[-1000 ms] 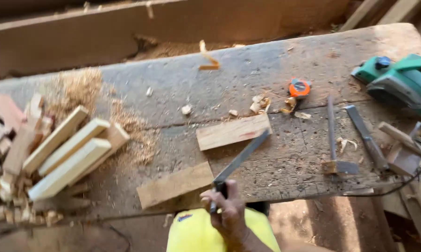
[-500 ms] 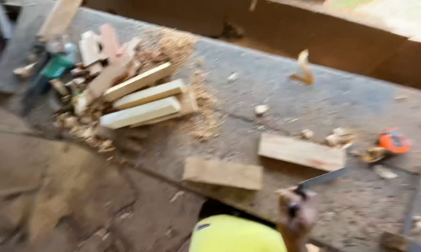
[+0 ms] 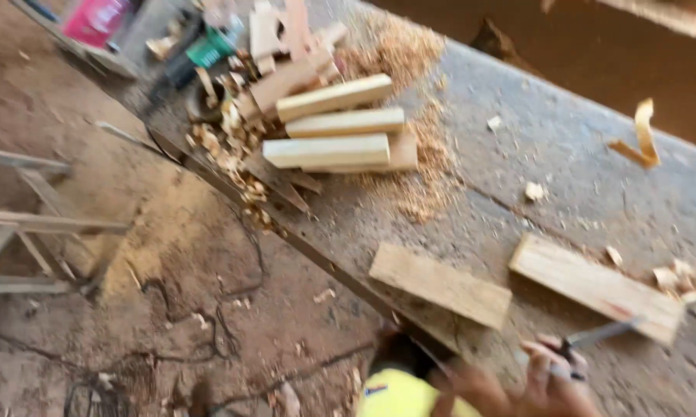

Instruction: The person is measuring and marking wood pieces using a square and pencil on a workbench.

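My right hand (image 3: 552, 374) is at the bottom right, blurred, shut on the handle of a flat metal blade (image 3: 606, 332) that points right over the workbench (image 3: 564, 154). The blade's tip lies by the near edge of a flat wooden board (image 3: 595, 287). A second flat board (image 3: 440, 286) lies to the left, at the bench's front edge. My left hand is out of sight. A yellow garment (image 3: 398, 394) shows below the bench edge.
Three pale wooden bars (image 3: 336, 123) are stacked at the bench's far left, beside sawdust (image 3: 398, 54) and a heap of offcuts (image 3: 232, 131). A green tool (image 3: 209, 50) and a red box (image 3: 93, 19) lie beyond. A wooden frame (image 3: 23, 224) and cables (image 3: 170, 309) are on the dirt floor.
The view has swung left, so the bench now runs diagonally and the dirt floor fills the left. The orange tape measure and green planer have left the view. My right hand still holds the blade.
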